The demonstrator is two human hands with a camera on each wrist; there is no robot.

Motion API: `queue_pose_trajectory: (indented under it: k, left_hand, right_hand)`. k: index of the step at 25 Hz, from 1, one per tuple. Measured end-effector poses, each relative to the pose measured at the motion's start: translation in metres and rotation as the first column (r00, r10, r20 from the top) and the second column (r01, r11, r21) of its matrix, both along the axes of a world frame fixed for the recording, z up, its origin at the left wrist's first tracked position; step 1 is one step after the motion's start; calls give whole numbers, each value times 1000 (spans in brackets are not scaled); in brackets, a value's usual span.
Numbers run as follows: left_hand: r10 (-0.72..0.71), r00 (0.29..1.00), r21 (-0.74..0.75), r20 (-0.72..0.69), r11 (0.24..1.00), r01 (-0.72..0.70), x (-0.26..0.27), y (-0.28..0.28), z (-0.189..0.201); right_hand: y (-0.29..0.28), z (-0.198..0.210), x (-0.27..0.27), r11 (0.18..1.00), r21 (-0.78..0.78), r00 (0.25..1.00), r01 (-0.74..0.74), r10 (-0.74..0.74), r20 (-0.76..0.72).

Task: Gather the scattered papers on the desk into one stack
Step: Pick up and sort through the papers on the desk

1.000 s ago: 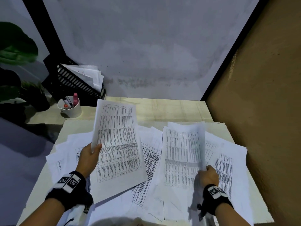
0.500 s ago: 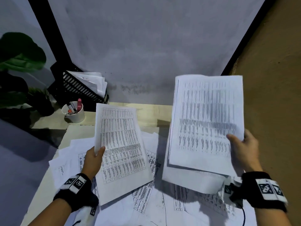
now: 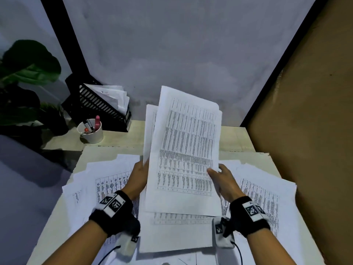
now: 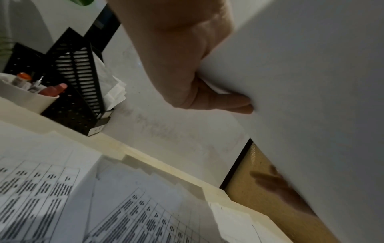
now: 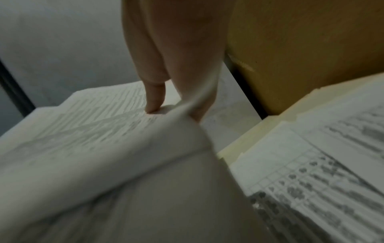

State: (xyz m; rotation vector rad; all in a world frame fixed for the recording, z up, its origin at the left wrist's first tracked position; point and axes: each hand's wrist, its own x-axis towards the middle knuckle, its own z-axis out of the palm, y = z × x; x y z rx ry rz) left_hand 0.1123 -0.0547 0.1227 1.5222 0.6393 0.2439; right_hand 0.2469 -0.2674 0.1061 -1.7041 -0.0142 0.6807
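I hold a bundle of printed sheets (image 3: 183, 150) raised above the middle of the desk (image 3: 235, 138). My left hand (image 3: 140, 175) grips the bundle's left edge, fingers behind the paper (image 4: 301, 82) in the left wrist view. My right hand (image 3: 219, 175) pinches the right edge, thumb on the printed face (image 5: 87, 131). The sheets are fanned and uneven at the top. More printed papers (image 3: 110, 184) lie scattered flat on the desk under and beside both hands, including a group at the right (image 3: 263, 196).
A white cup of pens (image 3: 91, 131) and a black file holder (image 3: 99, 108) with papers stand at the back left. Dark plant leaves (image 3: 28, 64) hang beyond the left edge. A brown panel (image 3: 305, 131) walls off the right side; a grey wall is behind.
My right hand lifted sheets from the right of the desk and swung them left. My left hand's sheet moved right. Both lots now overlap in one bundle held by both hands.
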Motion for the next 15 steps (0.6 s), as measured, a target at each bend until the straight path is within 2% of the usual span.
queue_pose_trajectory:
  k: [2, 4, 7, 13, 15]
  left_hand:
    - [62, 998, -89, -18, 994, -63, 3, 4, 4]
    - [63, 996, -123, 55, 991, -56, 4, 8, 7]
    - [33, 988, 74, 153, 996, -45, 3, 4, 16]
    - [-31, 979, 188, 200, 982, -7, 0, -5, 22]
    - [-11, 983, 155, 186, 988, -18, 0, -6, 22]
  right_hand:
    - [7, 3, -1, 999, 44, 999, -14, 12, 35]
    - [16, 13, -5, 996, 86, 982, -1, -16, 189]
    - [25, 22, -9, 978, 203, 937, 44, -111, 332]
    - [38, 20, -17, 972, 233, 925, -8, -81, 370]
    - [42, 20, -21, 971, 237, 932, -42, -47, 360]
